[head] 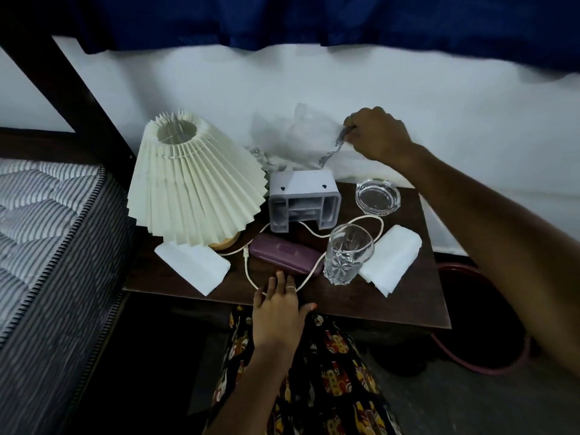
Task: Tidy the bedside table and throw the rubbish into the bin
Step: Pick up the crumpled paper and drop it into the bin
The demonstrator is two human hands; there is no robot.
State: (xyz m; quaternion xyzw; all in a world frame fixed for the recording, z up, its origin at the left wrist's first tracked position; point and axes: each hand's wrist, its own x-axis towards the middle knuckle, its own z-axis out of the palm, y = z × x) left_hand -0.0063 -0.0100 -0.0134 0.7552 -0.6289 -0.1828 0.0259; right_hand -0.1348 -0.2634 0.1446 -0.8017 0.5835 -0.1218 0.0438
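Observation:
My right hand (378, 135) is raised over the back of the dark wooden bedside table (408, 296), shut on a metal fork (334, 147) that points down-left. Beside the fork a crumpled white tissue (298, 136) looks blurred against the wall; I cannot tell if the hand touches it. My left hand (281, 312) lies flat at the table's front edge, fingers apart, over a white cable (249, 271). Two folded white tissues lie on the table, one front left (194, 268) and one at the right (392, 262). A dark red bin (502, 356) stands on the floor to the right.
A tilted lamp with a pleated cream shade (194, 183) stands at the back left. A grey plastic organiser (303, 199) lies on its side, with a glass ashtray (378, 196) to its right. A purple case (285, 255) and a drinking glass (348, 252) sit mid-table. A striped mattress (47, 230) borders the left.

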